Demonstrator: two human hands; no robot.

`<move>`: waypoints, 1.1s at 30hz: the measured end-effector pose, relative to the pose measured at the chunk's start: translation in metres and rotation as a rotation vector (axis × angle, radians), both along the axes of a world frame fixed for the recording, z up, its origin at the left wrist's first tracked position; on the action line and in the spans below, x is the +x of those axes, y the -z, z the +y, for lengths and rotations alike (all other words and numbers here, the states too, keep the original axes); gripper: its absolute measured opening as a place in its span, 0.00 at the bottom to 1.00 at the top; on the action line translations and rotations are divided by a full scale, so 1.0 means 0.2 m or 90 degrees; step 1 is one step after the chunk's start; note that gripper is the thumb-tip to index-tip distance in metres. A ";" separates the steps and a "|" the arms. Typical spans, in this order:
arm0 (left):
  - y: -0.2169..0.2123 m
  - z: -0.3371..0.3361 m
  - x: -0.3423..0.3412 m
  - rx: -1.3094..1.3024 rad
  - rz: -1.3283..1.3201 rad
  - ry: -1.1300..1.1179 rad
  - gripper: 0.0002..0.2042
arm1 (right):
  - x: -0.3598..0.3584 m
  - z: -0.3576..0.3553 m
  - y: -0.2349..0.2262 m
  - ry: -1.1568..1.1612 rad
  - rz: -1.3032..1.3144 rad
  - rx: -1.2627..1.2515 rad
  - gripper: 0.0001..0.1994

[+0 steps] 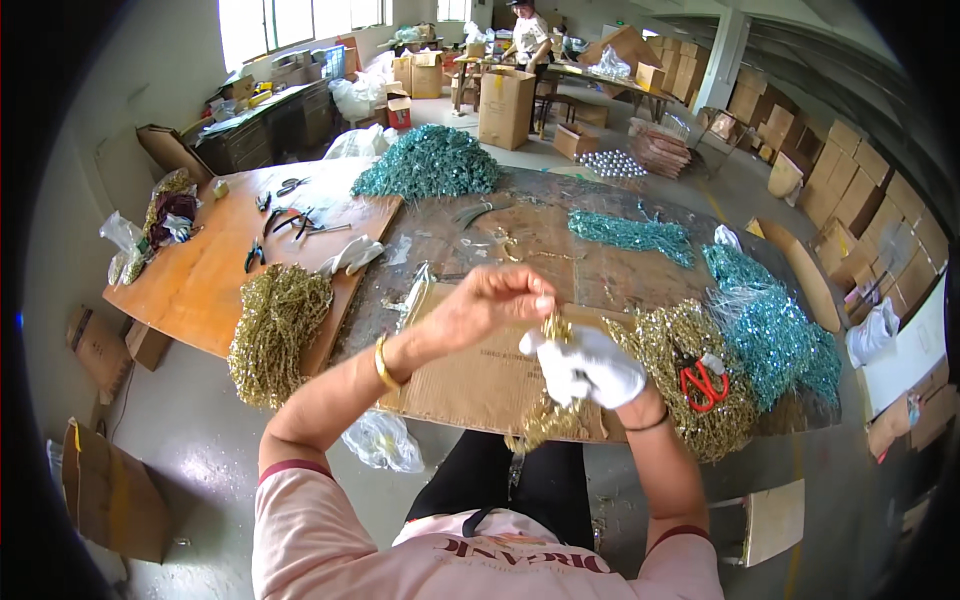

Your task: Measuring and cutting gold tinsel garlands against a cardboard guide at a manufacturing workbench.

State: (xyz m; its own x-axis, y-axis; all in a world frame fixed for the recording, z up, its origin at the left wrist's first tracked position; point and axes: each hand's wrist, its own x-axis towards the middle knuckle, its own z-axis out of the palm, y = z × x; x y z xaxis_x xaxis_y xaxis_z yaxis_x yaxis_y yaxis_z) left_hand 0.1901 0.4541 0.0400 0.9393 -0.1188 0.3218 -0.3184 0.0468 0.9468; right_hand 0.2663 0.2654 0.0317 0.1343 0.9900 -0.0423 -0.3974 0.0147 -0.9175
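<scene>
Tinsel [545, 424], gold and above the cardboard [465, 380], sits in the curled fingers of the gloved right hand [592, 370], best gripped firmly against slipping, while the bare left hand [495, 300], at its 10 o'clock, pinches narrowly near the top, on what I cannot tell.

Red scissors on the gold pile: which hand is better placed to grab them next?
Probably the right hand. It's closer to the red scissors, which lie on its side, though it's holding gold tinsel. The left hand is farther away.
</scene>
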 end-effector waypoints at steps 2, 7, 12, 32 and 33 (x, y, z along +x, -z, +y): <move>0.07 -0.02 -0.06 0.039 -0.060 0.014 0.06 | -0.04 -0.06 0.05 -0.033 0.003 -0.041 0.25; 0.19 0.01 -0.26 -0.123 -0.047 -0.121 0.07 | -0.17 -0.26 0.24 -0.109 -0.072 -0.211 0.28; 0.37 0.12 -0.49 -0.343 -0.014 -0.247 0.07 | -0.26 -0.51 0.34 -0.076 -0.066 -0.301 0.20; 0.73 0.31 -0.97 -0.230 0.287 -0.358 0.06 | -0.26 -0.73 0.55 -0.037 -0.076 -0.444 0.24; 0.76 0.32 -1.00 -0.183 0.312 -0.353 0.05 | -0.24 -0.72 0.58 -0.024 -0.091 -0.448 0.24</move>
State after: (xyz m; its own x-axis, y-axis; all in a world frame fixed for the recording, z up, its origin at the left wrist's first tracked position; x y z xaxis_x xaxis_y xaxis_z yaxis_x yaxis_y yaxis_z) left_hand -0.0092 0.5179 -0.1117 0.8796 0.4333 -0.1965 0.0830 0.2670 0.9601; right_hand 0.2182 0.1223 -0.0847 0.1528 0.7382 -0.6570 -0.2608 -0.6112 -0.7473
